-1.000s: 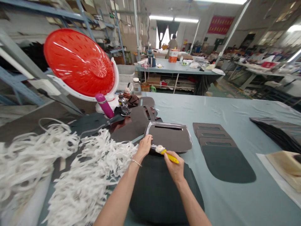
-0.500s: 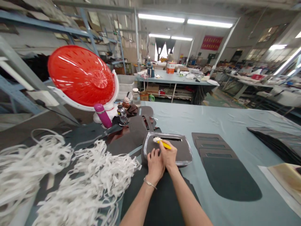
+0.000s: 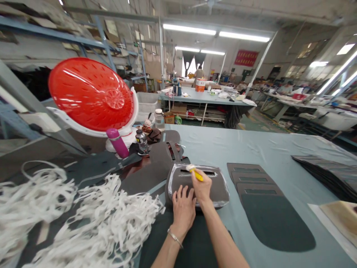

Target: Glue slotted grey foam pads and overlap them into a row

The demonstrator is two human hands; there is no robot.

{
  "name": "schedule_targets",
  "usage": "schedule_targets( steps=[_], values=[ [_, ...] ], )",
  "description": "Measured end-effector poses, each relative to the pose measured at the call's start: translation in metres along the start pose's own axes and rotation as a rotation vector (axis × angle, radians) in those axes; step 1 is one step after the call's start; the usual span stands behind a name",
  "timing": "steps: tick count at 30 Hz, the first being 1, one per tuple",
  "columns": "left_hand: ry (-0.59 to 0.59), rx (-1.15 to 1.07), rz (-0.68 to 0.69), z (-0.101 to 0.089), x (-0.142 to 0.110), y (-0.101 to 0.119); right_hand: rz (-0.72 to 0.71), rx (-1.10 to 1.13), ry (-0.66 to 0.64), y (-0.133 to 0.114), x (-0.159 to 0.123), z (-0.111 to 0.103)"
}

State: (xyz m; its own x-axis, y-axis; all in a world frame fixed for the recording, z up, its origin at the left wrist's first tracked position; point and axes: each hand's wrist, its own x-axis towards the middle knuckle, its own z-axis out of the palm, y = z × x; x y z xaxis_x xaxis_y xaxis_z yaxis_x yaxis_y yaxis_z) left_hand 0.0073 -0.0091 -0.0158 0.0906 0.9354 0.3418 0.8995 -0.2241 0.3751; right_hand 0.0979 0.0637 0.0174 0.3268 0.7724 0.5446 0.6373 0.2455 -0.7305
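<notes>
A dark grey rounded panel (image 3: 178, 176) lies in front of me, with a narrow slot near its far edge and whitish smears along its border and around the slot. My right hand (image 3: 202, 186) grips a yellow-handled brush (image 3: 198, 175), whose pale, white-coated tip meets the panel by the slot's left part. Flat on the panel's near side rests my left hand (image 3: 184, 206), fingers spread, a metal bracelet at its wrist. Dark sheet material (image 3: 192, 242) extends beneath my forearms.
White strips (image 3: 119, 219) are heaped at left. Right of the panel, slotted dark pieces (image 3: 273, 212) overlap on the blue-green table (image 3: 206, 141). Another dark stack (image 3: 323, 175) lies farther right. A purple bottle (image 3: 118, 143) and a red basin-like object (image 3: 92, 95) stand back left.
The brush has shifted slightly right along the slot, and more white shows around it. My left hand has slid nearer to me with its fingers more spread. The camera view has tilted up a little.
</notes>
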Motion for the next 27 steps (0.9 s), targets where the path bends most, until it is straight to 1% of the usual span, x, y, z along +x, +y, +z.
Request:
schedule_targets(
  steps=[1, 2, 3, 4, 5, 6, 8, 9, 10, 11, 12, 14, 15, 16, 18, 19, 21, 24, 26, 27],
  values=[
    [-0.003, 0.001, 0.013, 0.000, 0.000, -0.001, -0.017, 0.026, -0.071, -0.007, -0.001, 0.015],
    [-0.003, 0.003, 0.022, 0.000, 0.000, -0.002, -0.012, 0.017, -0.118, -0.009, -0.001, 0.025],
    [0.000, 0.004, 0.027, 0.000, 0.000, -0.002, 0.014, -0.023, -0.133, -0.006, -0.001, 0.028],
    [0.008, 0.003, 0.025, -0.001, 0.000, -0.003, 0.053, -0.086, -0.118, 0.001, 0.001, 0.024],
    [0.016, 0.000, 0.018, -0.002, 0.000, -0.002, 0.096, -0.161, -0.081, 0.013, 0.003, 0.013],
    [0.024, -0.006, 0.009, -0.002, 0.000, -0.002, 0.140, -0.242, -0.026, 0.027, 0.005, -0.004],
    [0.034, -0.024, -0.008, -0.004, 0.002, 0.000, 0.228, -0.404, 0.107, 0.056, 0.009, -0.045],
    [0.035, -0.032, -0.016, -0.005, 0.003, 0.002, 0.271, -0.477, 0.156, 0.069, 0.011, -0.066],
    [0.034, -0.038, -0.029, -0.006, 0.005, 0.005, 0.316, -0.539, 0.175, 0.079, 0.010, -0.084],
    [0.030, -0.045, -0.046, -0.006, 0.008, 0.008, 0.366, -0.585, 0.161, 0.086, 0.009, -0.099],
    [0.020, -0.058, -0.068, -0.006, 0.011, 0.012, 0.413, -0.610, 0.113, 0.091, 0.006, -0.110],
    [-0.029, -0.150, -0.113, -0.004, 0.021, 0.022, 0.460, -0.584, -0.011, 0.096, -0.003, -0.120],
    [-0.070, -0.262, -0.136, -0.002, 0.027, 0.028, 0.459, -0.547, -0.041, 0.096, -0.008, -0.121],
    [-0.118, -0.405, -0.162, 0.001, 0.032, 0.035, 0.446, -0.506, -0.034, 0.095, -0.014, -0.121],
    [-0.209, -0.686, -0.211, 0.009, 0.043, 0.049, 0.391, -0.426, 0.029, 0.089, -0.023, -0.119],
    [-0.241, -0.788, -0.233, 0.013, 0.048, 0.056, 0.362, -0.382, 0.058, 0.083, -0.027, -0.118],
    [-0.276, -0.895, -0.261, 0.020, 0.057, 0.068, 0.301, -0.254, 0.072, 0.068, -0.034, -0.118],
    [-0.299, -1.017, -0.283, 0.025, 0.068, 0.079, 0.209, 0.019, 0.024, 0.044, -0.041, -0.120],
    [-0.306, -1.092, -0.311, 0.024, 0.072, 0.081, 0.195, 0.162, 0.005, 0.034, -0.045, -0.120],
    [-0.309, -1.121, -0.323, 0.021, 0.073, 0.082, 0.212, 0.207, 0.012, 0.033, -0.047, -0.119]
  ],
)
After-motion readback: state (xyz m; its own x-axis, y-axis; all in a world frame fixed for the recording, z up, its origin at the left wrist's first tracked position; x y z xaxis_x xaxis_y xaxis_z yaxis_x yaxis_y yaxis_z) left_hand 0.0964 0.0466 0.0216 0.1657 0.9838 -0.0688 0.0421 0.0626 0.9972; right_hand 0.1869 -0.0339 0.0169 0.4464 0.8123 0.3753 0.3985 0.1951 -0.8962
